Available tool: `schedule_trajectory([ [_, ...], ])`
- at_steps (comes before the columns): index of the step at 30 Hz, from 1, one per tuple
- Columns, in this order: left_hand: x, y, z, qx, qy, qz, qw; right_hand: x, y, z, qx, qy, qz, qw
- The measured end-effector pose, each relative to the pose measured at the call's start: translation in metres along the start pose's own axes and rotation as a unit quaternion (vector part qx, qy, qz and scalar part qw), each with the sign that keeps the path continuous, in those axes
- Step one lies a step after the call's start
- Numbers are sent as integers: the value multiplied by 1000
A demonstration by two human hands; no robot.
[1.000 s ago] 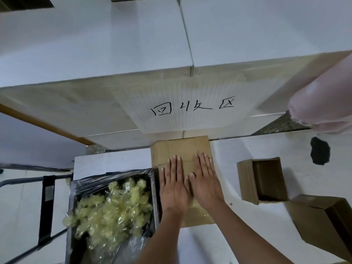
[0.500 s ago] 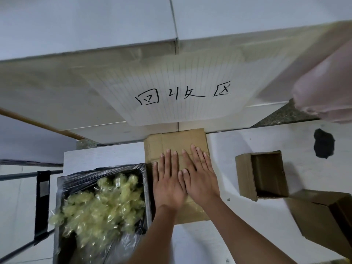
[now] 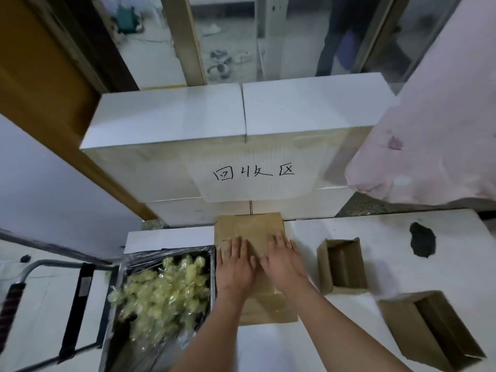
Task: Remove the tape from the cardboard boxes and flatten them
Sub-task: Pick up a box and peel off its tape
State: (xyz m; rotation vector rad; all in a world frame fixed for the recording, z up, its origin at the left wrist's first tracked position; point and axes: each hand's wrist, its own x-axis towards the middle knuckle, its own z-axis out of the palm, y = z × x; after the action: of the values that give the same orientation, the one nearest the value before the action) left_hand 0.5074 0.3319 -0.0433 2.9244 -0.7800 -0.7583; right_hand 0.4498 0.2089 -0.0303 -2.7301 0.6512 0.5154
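A flattened brown cardboard box lies on the white table in front of me. My left hand and my right hand press flat on it side by side, fingers straight and pointing away from me. An open small cardboard box lies on its side just right of my right hand. A larger open cardboard box lies at the table's right front corner.
A black bin lined with plastic and filled with crumpled yellowish tape sits left of my hands. White boxes with a handwritten paper sign stand behind. A pink cloth hangs at right. A trolley handle is at left.
The view has tilted up, showing the room behind the white boxes. Both hands still press flat on the flattened box, with my right hand a little further from the left.
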Motion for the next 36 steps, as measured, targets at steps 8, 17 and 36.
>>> schedule_trajectory([
  [8, -64, 14, -38, -3, 56, 37, 998, -61, -5, -56, -60, 5, 4, 998],
  [17, -146, 32, -44, 49, 53, 112, 991, -173, 4, -64, -66, 38, 49, 996],
  [36, -285, 152, 12, 112, 42, 263, 957, -372, 110, -24, -20, 82, 197, 977],
])
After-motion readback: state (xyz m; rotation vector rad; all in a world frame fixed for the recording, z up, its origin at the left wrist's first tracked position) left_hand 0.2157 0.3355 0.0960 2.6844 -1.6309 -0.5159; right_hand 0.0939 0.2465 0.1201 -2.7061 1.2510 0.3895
